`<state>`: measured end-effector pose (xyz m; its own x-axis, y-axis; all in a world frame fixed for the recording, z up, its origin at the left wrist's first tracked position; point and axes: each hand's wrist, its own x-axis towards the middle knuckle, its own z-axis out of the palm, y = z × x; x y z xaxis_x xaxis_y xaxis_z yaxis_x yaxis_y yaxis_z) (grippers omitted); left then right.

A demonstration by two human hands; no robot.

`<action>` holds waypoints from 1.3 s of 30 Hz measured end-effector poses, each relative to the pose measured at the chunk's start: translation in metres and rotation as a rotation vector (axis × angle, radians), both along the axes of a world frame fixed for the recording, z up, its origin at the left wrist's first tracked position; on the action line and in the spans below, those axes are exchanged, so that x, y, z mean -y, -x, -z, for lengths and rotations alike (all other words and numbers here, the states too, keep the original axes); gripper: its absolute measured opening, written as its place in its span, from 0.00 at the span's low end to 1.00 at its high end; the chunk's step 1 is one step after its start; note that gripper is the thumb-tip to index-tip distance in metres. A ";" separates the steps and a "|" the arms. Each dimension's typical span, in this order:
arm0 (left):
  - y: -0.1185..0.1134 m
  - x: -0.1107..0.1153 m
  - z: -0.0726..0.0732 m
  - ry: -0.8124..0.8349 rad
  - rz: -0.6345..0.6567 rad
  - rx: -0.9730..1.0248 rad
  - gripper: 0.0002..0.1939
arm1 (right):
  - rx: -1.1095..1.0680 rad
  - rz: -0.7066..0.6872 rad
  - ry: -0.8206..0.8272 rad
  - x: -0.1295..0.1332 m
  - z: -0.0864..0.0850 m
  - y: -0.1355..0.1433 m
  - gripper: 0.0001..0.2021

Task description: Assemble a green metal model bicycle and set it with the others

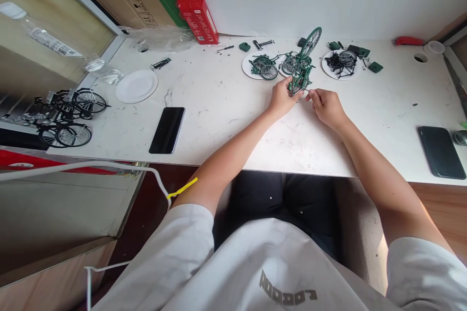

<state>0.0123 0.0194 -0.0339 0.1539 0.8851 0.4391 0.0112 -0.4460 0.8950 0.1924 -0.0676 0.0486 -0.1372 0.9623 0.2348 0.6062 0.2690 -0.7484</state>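
Grasp, left hand (284,95): fingers wrapped round the frame of the green bike (303,77), thumb laid along it, no gap visible. Probably held so as to steady the bike, tilted with one wheel raised on the far side.

Grasp, right hand (324,104): fingertips pinched together just beside the frame, apparently on a thin rod (307,90), too small to identify; a light hold, presumably for fine work.

Surroundings, left to right, placed from the green bike:

- Black bikes (65,101): far left, laid overlapping, likely set aside out of the way.
- Bottle (54,41): far left, tilted.
- White plate (136,86): left, well apart.
- Black part (160,63): left, just past the plate.
- Phone (167,130): left and nearer the person, clear of both hands.
- Red box (199,22): left and beyond, by the wall.
- Left plate (246,69): just left, bearing green parts (263,66); presumably there to keep small pieces together within reach.
- Right plate (358,71): near, to the right, bearing black parts (341,62), perhaps sorted by colour.
- Green block (375,67): right, just past that plate.
- Red item (409,41): far right and beyond, kind unclear.
- Black slab (441,151): far right, nearer the person.
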 end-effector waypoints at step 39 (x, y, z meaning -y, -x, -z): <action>0.033 0.025 -0.078 0.322 0.474 -0.041 0.34 | -0.537 0.268 0.138 0.006 -0.030 0.011 0.35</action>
<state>-0.0203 -0.0054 0.0440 0.5775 0.8034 0.1447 -0.0864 -0.1161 0.9895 0.1814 -0.0738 0.0784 0.2167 0.9734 0.0748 0.1684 0.0382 -0.9850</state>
